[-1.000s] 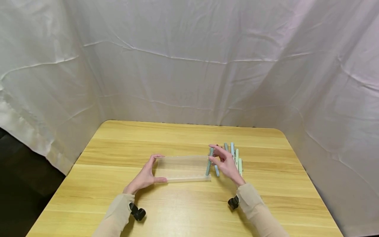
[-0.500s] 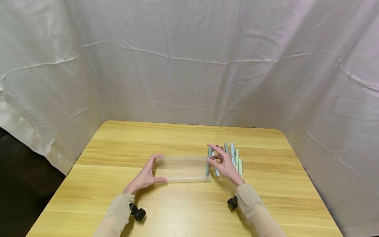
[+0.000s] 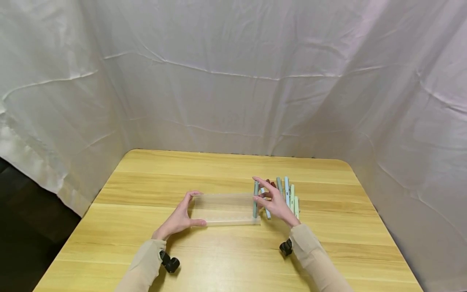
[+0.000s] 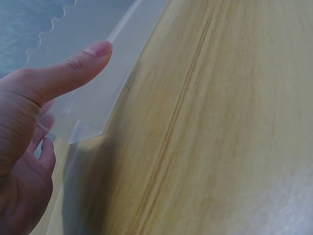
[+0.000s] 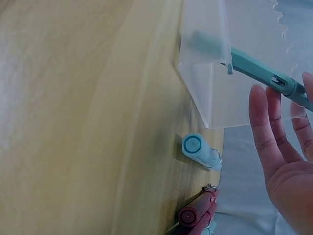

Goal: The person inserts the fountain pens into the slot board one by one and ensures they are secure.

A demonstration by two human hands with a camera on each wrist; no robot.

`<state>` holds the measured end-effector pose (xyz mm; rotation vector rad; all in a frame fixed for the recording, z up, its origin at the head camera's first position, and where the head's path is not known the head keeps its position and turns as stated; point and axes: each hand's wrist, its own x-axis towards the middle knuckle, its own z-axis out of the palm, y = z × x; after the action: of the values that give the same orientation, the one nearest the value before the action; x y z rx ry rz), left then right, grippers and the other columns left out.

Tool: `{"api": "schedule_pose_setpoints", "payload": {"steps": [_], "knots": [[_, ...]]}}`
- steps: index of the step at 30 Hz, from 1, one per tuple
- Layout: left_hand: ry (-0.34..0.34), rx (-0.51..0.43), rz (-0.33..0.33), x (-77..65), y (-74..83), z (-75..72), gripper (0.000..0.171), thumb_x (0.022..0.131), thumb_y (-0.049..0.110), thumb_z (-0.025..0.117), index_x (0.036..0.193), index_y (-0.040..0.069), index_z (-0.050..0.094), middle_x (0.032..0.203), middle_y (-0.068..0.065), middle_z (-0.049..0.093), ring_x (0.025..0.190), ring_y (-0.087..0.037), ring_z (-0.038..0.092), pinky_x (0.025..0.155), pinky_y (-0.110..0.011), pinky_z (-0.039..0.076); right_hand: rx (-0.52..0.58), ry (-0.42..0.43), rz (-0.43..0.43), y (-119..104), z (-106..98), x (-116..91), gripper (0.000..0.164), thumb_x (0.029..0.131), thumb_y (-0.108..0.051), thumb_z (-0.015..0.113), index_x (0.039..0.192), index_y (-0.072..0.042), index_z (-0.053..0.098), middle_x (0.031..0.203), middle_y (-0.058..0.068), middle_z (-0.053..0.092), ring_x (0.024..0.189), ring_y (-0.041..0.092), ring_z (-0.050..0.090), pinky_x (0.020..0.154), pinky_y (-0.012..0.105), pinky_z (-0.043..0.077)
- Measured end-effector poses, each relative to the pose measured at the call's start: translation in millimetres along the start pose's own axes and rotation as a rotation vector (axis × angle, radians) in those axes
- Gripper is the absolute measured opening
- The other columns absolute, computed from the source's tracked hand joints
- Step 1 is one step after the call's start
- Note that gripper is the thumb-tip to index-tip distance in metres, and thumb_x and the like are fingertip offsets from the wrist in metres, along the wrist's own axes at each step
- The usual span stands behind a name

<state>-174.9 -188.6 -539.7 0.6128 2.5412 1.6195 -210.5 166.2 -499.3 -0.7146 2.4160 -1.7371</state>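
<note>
A clear plastic pen stand point(image 3: 222, 209) with a scalloped edge sits on the table. My left hand point(image 3: 179, 216) grips its left end, thumb along the front and fingers at the back; that thumb also shows in the left wrist view. A teal-green pen point(image 3: 255, 207) leans at the stand's right end. In the right wrist view the pen's lower end is seen through the frosted front lip. My right hand point(image 3: 275, 202) holds the pen near its top between the fingertips, with the index finger reaching past the upper end.
Right of the stand, a light blue pen point(image 3: 268, 213) lies close by, partly under my right hand. Beyond the hand are dark red pens point(image 5: 195, 210), a grey-green pen point(image 3: 279, 183), another light blue pen point(image 3: 286, 186) and pale green pens point(image 3: 296, 205). Curtains point(image 3: 233, 101) surround the wooden table point(image 3: 226, 259).
My right hand and the teal-green pen's upper end have shifted slightly left, so the pen stands straighter against the stand. My left hand and the stand have stayed in place.
</note>
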Motion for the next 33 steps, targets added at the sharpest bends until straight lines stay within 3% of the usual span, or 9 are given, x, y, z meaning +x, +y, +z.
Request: {"api": "schedule_pose_setpoints", "payload": {"steps": [11,17,24,33], "knots": [[-0.002,0.011,-0.007,-1.2,-0.1,0.1,0.094,0.071,0.021,0.092,0.144,0.006,0.036,0.153,-0.020,0.041,0.151,-0.047,0.025,0.123,-0.065,0.020,0.036,-0.044,0.002,3.2,-1.5,2.1,0.063,0.098,-0.008,0.063,0.156,-0.011,0.036,0.128,0.027,0.046,0.073,0.029,0.066,0.061,0.049,0.062],[-0.003,0.006,-0.015,-0.3,0.1,0.1,0.092,0.071,0.021,0.092,0.143,0.007,0.037,0.153,-0.019,0.041,0.152,-0.046,0.025,0.124,-0.065,0.019,0.042,-0.059,0.015,2.3,-2.5,3.1,0.064,0.099,-0.009,0.062,0.156,-0.011,0.034,0.128,0.026,0.045,0.074,0.028,0.064,0.063,0.048,0.063],[0.004,0.011,-0.016,-0.3,0.0,0.1,0.092,0.070,0.021,0.092,0.143,0.009,0.038,0.153,-0.018,0.042,0.152,-0.046,0.025,0.124,-0.065,0.020,0.054,-0.064,0.032,3.2,-3.0,3.5,0.064,0.100,-0.010,0.062,0.157,-0.011,0.033,0.130,0.026,0.044,0.076,0.036,0.064,0.064,0.051,0.062],[0.009,0.011,-0.020,-0.8,1.2,-0.1,0.092,0.069,0.021,0.093,0.143,0.009,0.038,0.153,-0.018,0.042,0.151,-0.046,0.025,0.124,-0.065,0.020,0.051,-0.066,0.036,3.5,-2.4,3.8,0.065,0.100,-0.011,0.061,0.158,-0.013,0.032,0.133,0.028,0.042,0.078,0.026,0.065,0.066,0.052,0.062]]}}
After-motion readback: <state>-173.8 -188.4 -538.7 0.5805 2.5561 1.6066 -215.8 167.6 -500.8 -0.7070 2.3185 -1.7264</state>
